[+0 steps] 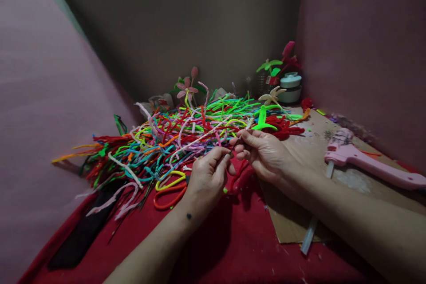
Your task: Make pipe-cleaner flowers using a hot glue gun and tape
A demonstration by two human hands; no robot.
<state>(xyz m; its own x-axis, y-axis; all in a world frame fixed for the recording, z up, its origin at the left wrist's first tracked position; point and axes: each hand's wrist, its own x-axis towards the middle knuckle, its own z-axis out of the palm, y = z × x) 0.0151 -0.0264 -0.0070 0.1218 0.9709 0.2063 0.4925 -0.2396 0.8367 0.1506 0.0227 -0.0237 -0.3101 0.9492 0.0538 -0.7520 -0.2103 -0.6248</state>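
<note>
My left hand (209,176) and my right hand (266,154) are close together over the red cloth (213,239), in front of a heap of pipe cleaners (186,135). A thin dark wire-like stem (234,145) runs between my two pinched sets of fingertips; its ends are hidden by the fingers. Scissors with yellow and orange-red handles (170,199) lie just left of my left hand, their blades out of sight. Behind my right hand a bright green looped pipe-cleaner piece (262,120) rests near red loops (286,128).
A pink glue gun (372,164) with a clear glue stick (309,235) lies on cardboard (289,217) at right. A flat black object (78,235) sits at left. Pipe-cleaner flowers (187,88) and a pale lidded jar (290,86) stand at the back. Walls close in both sides.
</note>
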